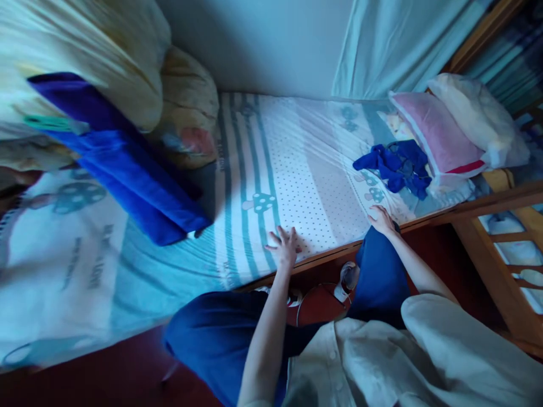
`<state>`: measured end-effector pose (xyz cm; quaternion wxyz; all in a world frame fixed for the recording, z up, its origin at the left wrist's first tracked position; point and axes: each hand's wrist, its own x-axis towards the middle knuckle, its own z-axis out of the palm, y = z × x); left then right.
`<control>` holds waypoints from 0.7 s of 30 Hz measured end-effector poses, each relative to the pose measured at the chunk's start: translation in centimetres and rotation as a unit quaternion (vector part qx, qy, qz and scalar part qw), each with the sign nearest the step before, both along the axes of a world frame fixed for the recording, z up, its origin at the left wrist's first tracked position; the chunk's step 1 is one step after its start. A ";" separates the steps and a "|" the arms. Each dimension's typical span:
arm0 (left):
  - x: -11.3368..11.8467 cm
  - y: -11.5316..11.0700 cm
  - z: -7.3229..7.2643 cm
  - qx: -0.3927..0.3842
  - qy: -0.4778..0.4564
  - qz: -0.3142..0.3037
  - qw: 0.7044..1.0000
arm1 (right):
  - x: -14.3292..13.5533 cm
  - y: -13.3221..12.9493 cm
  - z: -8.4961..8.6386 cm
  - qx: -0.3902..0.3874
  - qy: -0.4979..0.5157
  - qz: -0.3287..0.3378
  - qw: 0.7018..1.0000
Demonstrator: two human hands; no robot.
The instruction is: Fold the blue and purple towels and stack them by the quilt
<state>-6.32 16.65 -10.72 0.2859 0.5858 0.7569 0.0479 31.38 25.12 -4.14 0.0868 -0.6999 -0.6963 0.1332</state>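
My left hand [284, 247] rests with fingers spread on the dotted, striped sheet [297, 186], close to the bed's front edge. It holds nothing. My right hand [382, 220] lies by my knee at the same edge, its fingers stretched loosely toward the sheet with nothing seen in them. Beyond the right hand is a crumpled blue garment [399, 164]. To the left of my left hand, a folded blue garment [139, 186] lies across the bed, out of reach of the fingers.
A pink pillow [443, 133] and a white pillow [483, 116] are at the right end. Bulky cream bedding [97, 62] is heaped at the left. A wooden rail [479, 206] runs along the bed edge. A shoe [345, 280] and a cable are on the red floor below.
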 end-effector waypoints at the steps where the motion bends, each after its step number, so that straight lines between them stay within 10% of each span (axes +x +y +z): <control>1: 1.0 -0.2 -0.6 -0.016 0.022 0.010 1.000 | 0.5 0.5 -0.4 0.007 0.013 -0.003 1.000; 14: 1.5 1.3 -2.0 -0.064 0.088 -0.011 0.994 | 9.6 14.6 -3.3 0.003 0.036 -0.154 0.987; 21: 1.1 1.4 -2.4 -0.083 0.086 -0.004 0.993 | 11.1 22.7 -2.7 -0.063 -0.054 -0.133 0.988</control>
